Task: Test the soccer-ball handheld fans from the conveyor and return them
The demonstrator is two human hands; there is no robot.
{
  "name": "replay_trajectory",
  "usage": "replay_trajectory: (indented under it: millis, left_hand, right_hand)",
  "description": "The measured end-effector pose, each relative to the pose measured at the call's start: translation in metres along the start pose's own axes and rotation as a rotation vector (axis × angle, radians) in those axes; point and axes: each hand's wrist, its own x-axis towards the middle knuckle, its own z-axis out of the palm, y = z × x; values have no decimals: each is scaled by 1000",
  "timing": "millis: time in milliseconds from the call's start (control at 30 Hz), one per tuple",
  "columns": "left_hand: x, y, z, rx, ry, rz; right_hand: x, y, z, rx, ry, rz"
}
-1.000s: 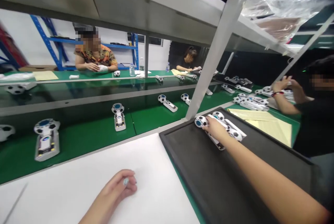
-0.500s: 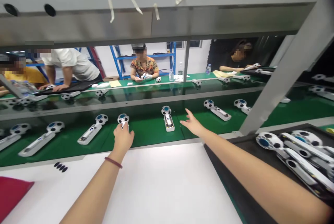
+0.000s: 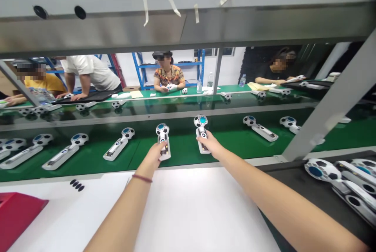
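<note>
My left hand [image 3: 153, 155], with a dark red band at the wrist, is closed on the open handle of a white device with a football-patterned round head [image 3: 162, 129]. Opposite it, my right hand [image 3: 212, 145] pinches the handle of a second football-patterned device [image 3: 201, 121], whose head has a blue disc. Both handles show a white inner part and bare components; my fingers cover some of them. The two devices point away from me on the green conveyor belt [image 3: 182, 157], or just above it; I cannot tell which.
More such devices [image 3: 65, 152] lie along the belt on both sides. White sheeting [image 3: 199, 205] covers the near worktop, with several black ovals [image 3: 76, 185] and a red bin [image 3: 20, 216]. A black tray [image 3: 282, 177] holds stacked devices at right. A slanted metal post [image 3: 329, 99] rises there. Co-workers sit opposite.
My left hand has moved right, now holding a device by its handle. My right hand has gone from open fingers to gripping the other device. The view has turned slightly left.
</note>
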Motion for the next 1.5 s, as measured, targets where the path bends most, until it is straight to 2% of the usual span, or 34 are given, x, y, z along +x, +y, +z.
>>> replay_trajectory:
  millis: [100,167,233,333,433,533,667,733,767,833,967,1033,1133,1233,1333,1500]
  left_hand:
    - [-47,-1,10,-240,-122,82]
    - [-74,0,15,-450,-254,124]
    - [-96,3,19,-627,-372,88]
    - [-116,4,26,-702,-417,-76]
    - [-125,-3,34,-622,-415,-167]
    - [-126,-12,36,-454,-328,-79]
    - [-114,-25,27,-274,-108,267]
    - [-106,-34,21,-298,-87,374]
    - [-102,-40,18,-324,-113,395]
    - [-98,-52,14,-343,-208,394]
    - [-98,-71,13,-208,-455,282]
    - [-99,-73,14,-195,-512,221]
    - [-99,-71,15,-289,-540,178]
    - [-98,-69,15,-419,-604,137]
    - [-97,-68,13,-499,-642,71]
    - [-95,-65,9,-561,-591,38]
  right_hand:
    - [-43,-12,-12,218,-127,-44]
    - [-70,-21,-17,510,-232,-39]
    - [-92,-27,-17,721,-259,-14]
    - [-116,-30,-11,788,-280,86]
    - [-130,-27,-3,680,-238,119]
    - [-137,-19,-2,569,-125,30]
    - [-130,4,-8,544,-1,-286]
    - [-123,18,-11,515,36,-423]
    - [-120,25,-12,500,35,-445]
    - [-114,35,-12,446,-22,-391]
    - [-111,38,-4,306,-213,-96]
    - [-115,33,1,380,-210,19]
    - [-123,26,4,517,-161,143]
    - [-128,19,-2,536,-202,195]
    - [-129,12,-10,614,-263,210]
    - [-131,8,-13,677,-375,169]
